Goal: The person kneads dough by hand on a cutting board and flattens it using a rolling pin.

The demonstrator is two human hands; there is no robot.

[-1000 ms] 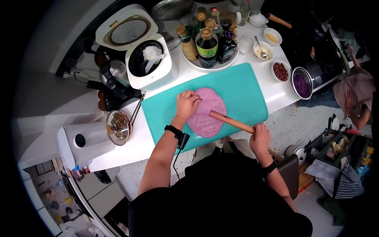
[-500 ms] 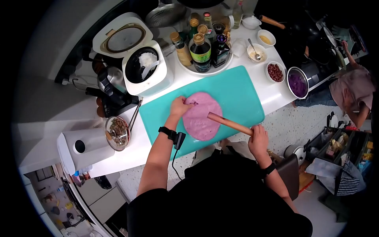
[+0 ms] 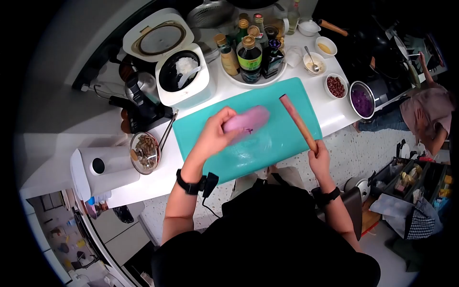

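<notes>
My left hand [image 3: 216, 131] is closed on a sheet of pinkish-purple dough [image 3: 248, 120], lifted off the teal cutting board [image 3: 282, 143] and blurred by motion. Small dark purple bits show on the dough's near side. A moist, whitish smear marks the board beneath it. In my right hand [image 3: 319, 155] is a wooden rolling pin [image 3: 300, 122], gripped at its near end, with its far end stained pink. The pin slants over the right part of the board, apart from the dough.
Behind the board stand an open rice cooker [image 3: 191, 91] and a tray [image 3: 256, 83] of bottles. Bowls of red beans [image 3: 336, 87] and purple mash [image 3: 362, 100] sit at right. A glass bowl [image 3: 145, 153] is at left. Another person [image 3: 425, 107] is at far right.
My left hand has peeled the flat dough up from the board and folded it in the air. My right hand has swung the rolling pin right, off the dough, and tilted it more upright.
</notes>
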